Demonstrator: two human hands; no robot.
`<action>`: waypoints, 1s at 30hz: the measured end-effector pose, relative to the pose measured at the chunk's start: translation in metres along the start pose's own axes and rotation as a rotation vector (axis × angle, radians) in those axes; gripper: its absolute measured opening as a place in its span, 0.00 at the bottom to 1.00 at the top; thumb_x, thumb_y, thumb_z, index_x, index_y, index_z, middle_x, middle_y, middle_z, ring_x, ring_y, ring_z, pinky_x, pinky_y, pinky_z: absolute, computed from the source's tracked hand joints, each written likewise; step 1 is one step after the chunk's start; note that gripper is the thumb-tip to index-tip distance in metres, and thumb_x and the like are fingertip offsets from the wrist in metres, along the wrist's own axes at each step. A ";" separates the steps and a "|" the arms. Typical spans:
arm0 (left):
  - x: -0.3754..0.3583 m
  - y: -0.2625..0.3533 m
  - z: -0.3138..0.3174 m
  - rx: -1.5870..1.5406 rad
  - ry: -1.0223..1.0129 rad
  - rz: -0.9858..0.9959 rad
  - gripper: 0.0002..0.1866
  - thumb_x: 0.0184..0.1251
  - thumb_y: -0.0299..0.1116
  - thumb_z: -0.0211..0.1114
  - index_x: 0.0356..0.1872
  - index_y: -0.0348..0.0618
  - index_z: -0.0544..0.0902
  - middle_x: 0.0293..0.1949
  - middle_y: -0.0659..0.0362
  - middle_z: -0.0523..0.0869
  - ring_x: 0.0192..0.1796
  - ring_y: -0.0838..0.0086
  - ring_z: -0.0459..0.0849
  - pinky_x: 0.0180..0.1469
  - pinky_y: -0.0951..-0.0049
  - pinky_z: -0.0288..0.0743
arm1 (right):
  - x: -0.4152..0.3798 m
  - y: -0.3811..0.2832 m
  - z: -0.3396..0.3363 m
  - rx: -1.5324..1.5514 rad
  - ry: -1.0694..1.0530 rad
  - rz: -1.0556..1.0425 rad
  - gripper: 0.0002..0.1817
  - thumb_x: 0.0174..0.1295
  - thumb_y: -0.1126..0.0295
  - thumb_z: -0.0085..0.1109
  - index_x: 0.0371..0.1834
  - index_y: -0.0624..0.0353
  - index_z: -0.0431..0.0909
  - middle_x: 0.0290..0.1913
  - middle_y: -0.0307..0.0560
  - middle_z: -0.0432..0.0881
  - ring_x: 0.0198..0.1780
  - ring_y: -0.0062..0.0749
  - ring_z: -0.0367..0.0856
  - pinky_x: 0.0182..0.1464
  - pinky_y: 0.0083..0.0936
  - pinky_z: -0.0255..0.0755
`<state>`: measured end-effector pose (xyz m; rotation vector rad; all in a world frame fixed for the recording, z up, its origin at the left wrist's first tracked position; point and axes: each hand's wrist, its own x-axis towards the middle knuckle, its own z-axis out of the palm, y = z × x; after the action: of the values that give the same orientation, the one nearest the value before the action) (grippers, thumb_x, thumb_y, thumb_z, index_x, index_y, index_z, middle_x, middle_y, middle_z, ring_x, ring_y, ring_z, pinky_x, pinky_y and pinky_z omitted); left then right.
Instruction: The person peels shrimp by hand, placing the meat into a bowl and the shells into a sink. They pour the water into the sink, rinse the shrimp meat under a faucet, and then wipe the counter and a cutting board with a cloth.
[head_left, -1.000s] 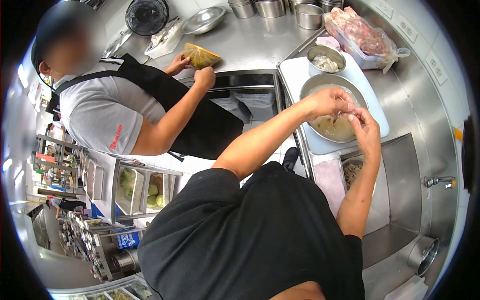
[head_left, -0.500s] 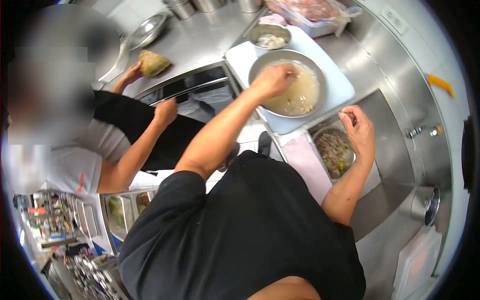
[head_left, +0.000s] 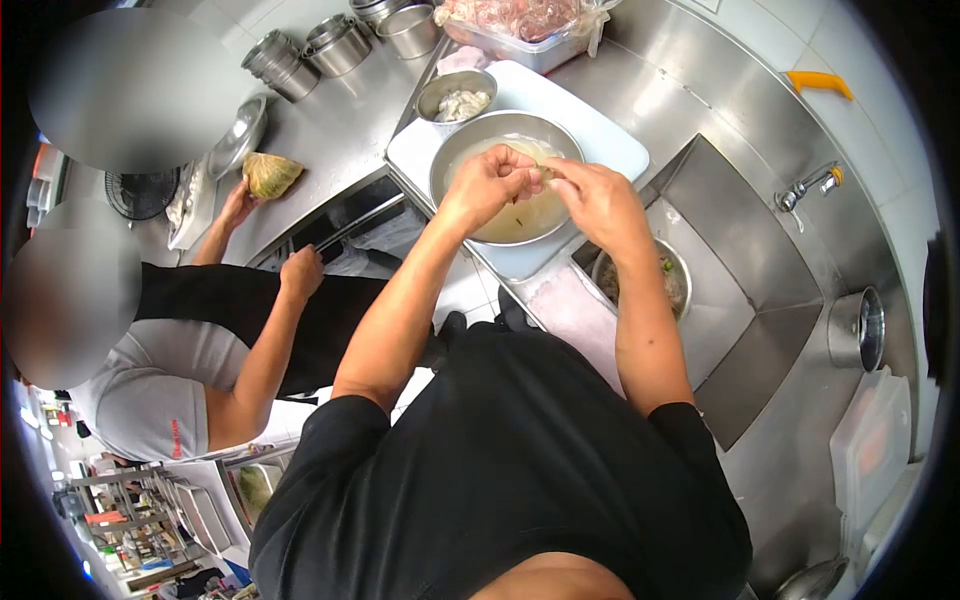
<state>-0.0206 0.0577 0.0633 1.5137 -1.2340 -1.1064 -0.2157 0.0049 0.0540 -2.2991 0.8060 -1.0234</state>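
Over a metal bowl of cloudy liquid, both my hands meet fingertip to fingertip. My left hand is closed in a pinch at a small, dark greenish-grey piece. From the other side my right hand pinches the same piece; its exact kind is too small to make out. A smaller metal bowl with whitish, wet-looking pieces stands just behind. Below my right forearm, partly hidden by it, a bowl of greyish-brown scraps with green bits sits at the sink.
The bowls stand on a white cutting board. A sink with a tap lies to the right. Raw meat in a plastic-lined tub is at the back. At left, a co-worker holds a yellowish-green wrapped bundle.
My right hand has moved from above the scrap bowl up and left to the large bowl. My left hand has lifted from the liquid, and the two now meet at the small piece.
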 end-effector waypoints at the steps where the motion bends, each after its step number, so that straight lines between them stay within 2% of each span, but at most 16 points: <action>1: -0.003 0.000 -0.001 -0.015 0.002 0.011 0.15 0.68 0.34 0.68 0.48 0.34 0.82 0.35 0.59 0.87 0.37 0.80 0.83 0.42 0.77 0.77 | 0.004 -0.002 0.003 0.038 -0.015 0.015 0.13 0.63 0.70 0.61 0.50 0.57 0.84 0.42 0.54 0.87 0.43 0.48 0.85 0.47 0.36 0.78; 4: -0.016 0.004 -0.003 -0.004 0.030 0.011 0.14 0.69 0.34 0.68 0.48 0.34 0.82 0.35 0.61 0.87 0.37 0.80 0.82 0.42 0.77 0.77 | 0.014 -0.004 0.016 0.117 -0.034 0.024 0.10 0.63 0.69 0.58 0.44 0.58 0.83 0.33 0.57 0.85 0.36 0.55 0.85 0.40 0.44 0.78; 7: -0.021 0.008 -0.006 0.184 0.089 0.023 0.13 0.70 0.34 0.67 0.48 0.34 0.82 0.36 0.60 0.87 0.38 0.80 0.82 0.43 0.77 0.77 | 0.017 -0.002 0.021 -0.025 -0.097 0.067 0.13 0.63 0.73 0.57 0.50 0.59 0.83 0.33 0.53 0.87 0.32 0.39 0.87 0.38 0.31 0.79; 11: -0.021 0.006 -0.011 -0.046 0.060 0.101 0.12 0.71 0.32 0.64 0.49 0.34 0.81 0.39 0.58 0.89 0.42 0.79 0.84 0.47 0.76 0.77 | 0.018 -0.001 0.016 0.174 -0.070 0.120 0.13 0.63 0.73 0.57 0.50 0.60 0.83 0.32 0.54 0.87 0.31 0.36 0.86 0.38 0.29 0.79; 12: -0.022 0.009 -0.014 -0.025 0.040 0.075 0.13 0.71 0.32 0.65 0.49 0.34 0.80 0.40 0.58 0.89 0.45 0.78 0.86 0.48 0.76 0.77 | 0.016 -0.001 0.016 0.214 -0.050 0.100 0.13 0.63 0.73 0.57 0.49 0.60 0.83 0.32 0.54 0.87 0.31 0.36 0.86 0.37 0.29 0.78; 16: -0.026 0.022 -0.006 0.172 0.096 0.035 0.13 0.70 0.33 0.65 0.48 0.34 0.82 0.39 0.58 0.89 0.43 0.79 0.85 0.48 0.76 0.77 | 0.013 -0.009 0.009 0.256 -0.050 0.047 0.13 0.62 0.73 0.57 0.50 0.61 0.82 0.31 0.55 0.86 0.30 0.36 0.86 0.37 0.29 0.78; 22: -0.036 0.039 0.009 0.340 0.121 0.063 0.13 0.69 0.35 0.66 0.47 0.35 0.84 0.38 0.58 0.89 0.42 0.79 0.86 0.47 0.75 0.78 | 0.010 -0.004 0.017 0.061 -0.005 0.053 0.14 0.61 0.74 0.57 0.50 0.62 0.81 0.29 0.54 0.84 0.29 0.30 0.84 0.36 0.28 0.78; 24: -0.033 0.034 0.008 0.383 0.113 0.092 0.12 0.70 0.33 0.65 0.48 0.37 0.84 0.40 0.56 0.91 0.44 0.76 0.89 0.49 0.74 0.79 | 0.010 -0.007 0.010 0.180 -0.047 0.130 0.13 0.61 0.73 0.55 0.47 0.63 0.82 0.32 0.58 0.85 0.32 0.43 0.85 0.37 0.33 0.78; 25: -0.033 0.031 0.008 0.281 0.074 0.123 0.12 0.71 0.33 0.64 0.49 0.37 0.83 0.40 0.56 0.90 0.45 0.76 0.88 0.49 0.74 0.79 | 0.010 -0.009 0.008 0.241 -0.067 0.169 0.12 0.61 0.73 0.54 0.45 0.63 0.82 0.33 0.61 0.85 0.33 0.50 0.86 0.38 0.36 0.78; 28: -0.031 0.021 0.005 -0.008 -0.036 0.172 0.12 0.73 0.32 0.62 0.51 0.37 0.81 0.42 0.58 0.88 0.46 0.75 0.87 0.49 0.73 0.79 | 0.008 -0.001 0.011 0.426 -0.092 0.192 0.13 0.65 0.76 0.50 0.50 0.64 0.81 0.29 0.43 0.84 0.29 0.20 0.80 0.32 0.23 0.74; 30: -0.032 0.016 0.003 -0.170 -0.096 0.158 0.12 0.74 0.32 0.62 0.52 0.38 0.80 0.42 0.58 0.87 0.47 0.74 0.86 0.48 0.73 0.79 | 0.005 0.003 0.009 0.519 -0.108 0.219 0.13 0.67 0.76 0.49 0.50 0.63 0.81 0.29 0.39 0.82 0.28 0.19 0.79 0.31 0.21 0.73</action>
<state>-0.0302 0.0866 0.0816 1.2271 -1.2678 -1.1586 -0.2073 0.0014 0.0490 -1.7666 0.6394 -0.8766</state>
